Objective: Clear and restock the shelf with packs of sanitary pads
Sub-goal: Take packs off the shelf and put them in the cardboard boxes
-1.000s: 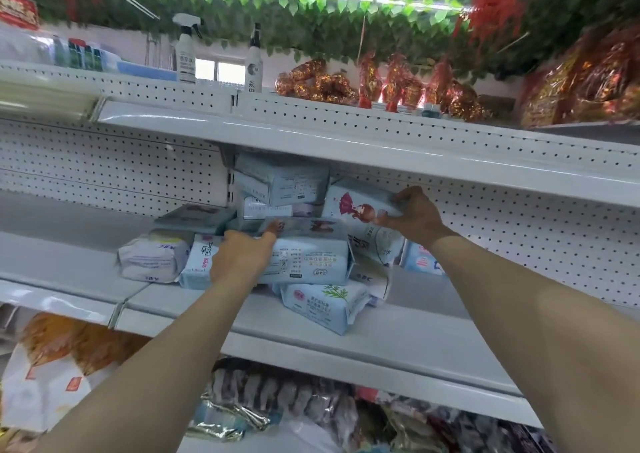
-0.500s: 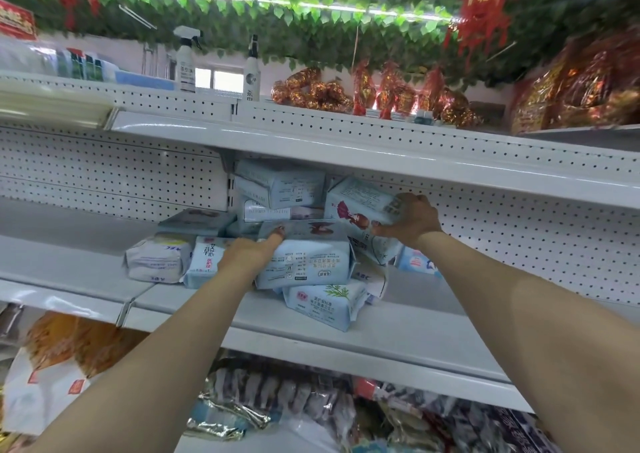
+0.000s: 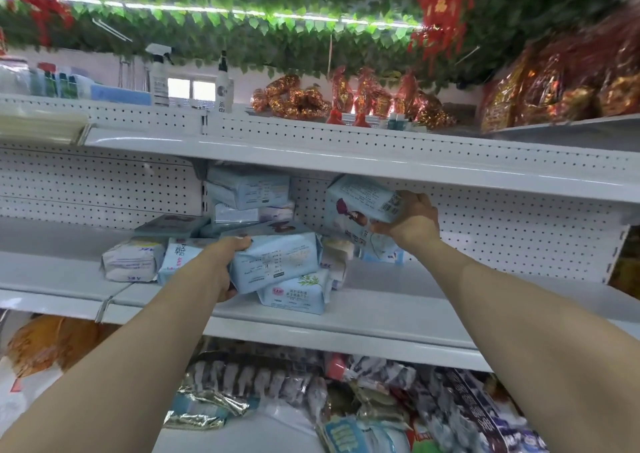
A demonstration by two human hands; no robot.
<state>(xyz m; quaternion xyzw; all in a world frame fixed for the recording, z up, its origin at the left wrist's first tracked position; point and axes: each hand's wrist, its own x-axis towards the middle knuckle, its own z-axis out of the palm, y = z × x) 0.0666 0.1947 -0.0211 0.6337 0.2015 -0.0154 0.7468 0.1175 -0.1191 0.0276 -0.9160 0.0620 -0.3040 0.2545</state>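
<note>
Reaching into the middle shelf (image 3: 381, 300), you have two hands on two packs. Your left hand (image 3: 225, 265) curls round the left end of a pale blue pack (image 3: 277, 262), fingers hooked over its top corner. That pack lies tilted on a leaf-printed pack (image 3: 294, 291), which sits on the shelf board near the front edge. Your right hand (image 3: 412, 220) is clamped on the right end of a figure-printed pack (image 3: 356, 206), held up off the board and just beneath the upper shelf (image 3: 346, 161).

Beyond those three, you have at least seven more packs on this shelf. Two are stacked at the back against the pegboard, a top back pack (image 3: 247, 189) on a lower back pack (image 3: 252, 214). Three lie to the left of your left hand: a flat pack (image 3: 171, 225), a white pack (image 3: 133, 258) and a pink-lettered pack (image 3: 178, 255). Two more sit below your right hand, a small pale pack (image 3: 337, 255) and a half-hidden pack (image 3: 381, 255).

The upper shelf carries two spray bottles, a white one (image 3: 159, 74) and a dark-capped one (image 3: 223, 81), beside a heap of red-and-gold wrapped goods (image 3: 298, 97). The bottom shelf holds foil bags (image 3: 242, 380), too blurred to count.
</note>
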